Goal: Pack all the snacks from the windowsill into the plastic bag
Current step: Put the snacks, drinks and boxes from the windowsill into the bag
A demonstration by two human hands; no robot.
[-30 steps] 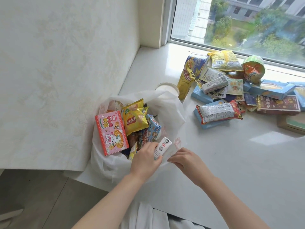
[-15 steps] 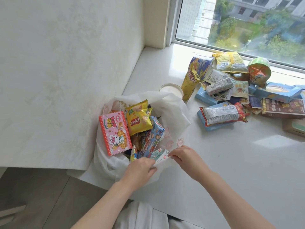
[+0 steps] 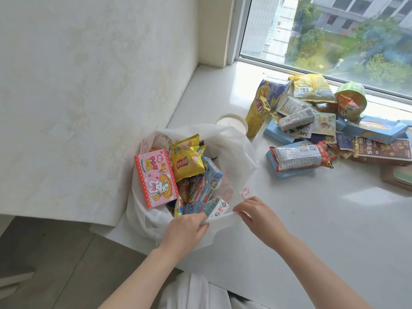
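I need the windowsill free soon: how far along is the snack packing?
Done: the pink box, yellow chip bag and other packs sit in the plastic bag. In hand: left hand and right hand pinch its near rim. Left: many snacks, like the red-ended packet, lie on the windowsill.

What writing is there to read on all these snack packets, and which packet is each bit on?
"Lay's": red logo, upside down, on the yellow crisp bag in the plastic bag.
Pink box: Chinese characters, upside down, too blurred to read.
Tall yellow packet on the windowsill: large Chinese characters, not legible for certain.
Silver-and-red packet: fine print, too small to read.
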